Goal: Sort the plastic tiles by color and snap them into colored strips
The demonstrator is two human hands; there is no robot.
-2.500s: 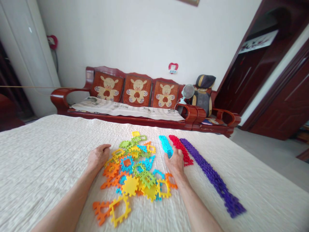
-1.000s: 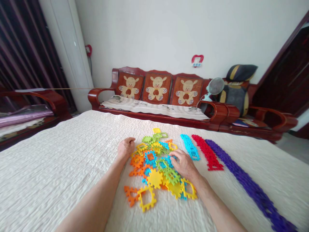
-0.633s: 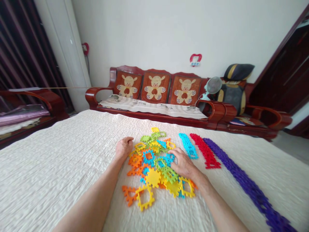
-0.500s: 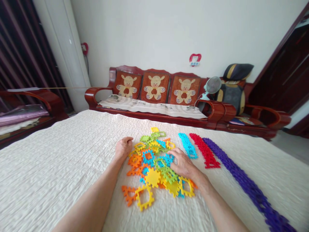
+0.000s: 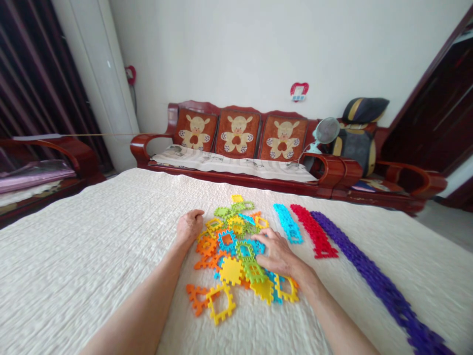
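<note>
In the head view, the right hand [image 5: 277, 254] has its grip spread, thumb and fingers parted around the blue piece [image 5: 257, 246] at the right side of the toothed pile [image 5: 231, 270]; contact is hard to confirm. The left hand [image 5: 189, 227] curls loosely beside the pile, its grip hidden. Because the pieces overlap, lifting the blue piece could snag the green piece [image 5: 245, 251] and drag its neighbours askew. The blue piece is too covered to judge its direction or long axis; the blue strip [image 5: 288, 224] runs lengthwise away, far end leaning left.
</note>
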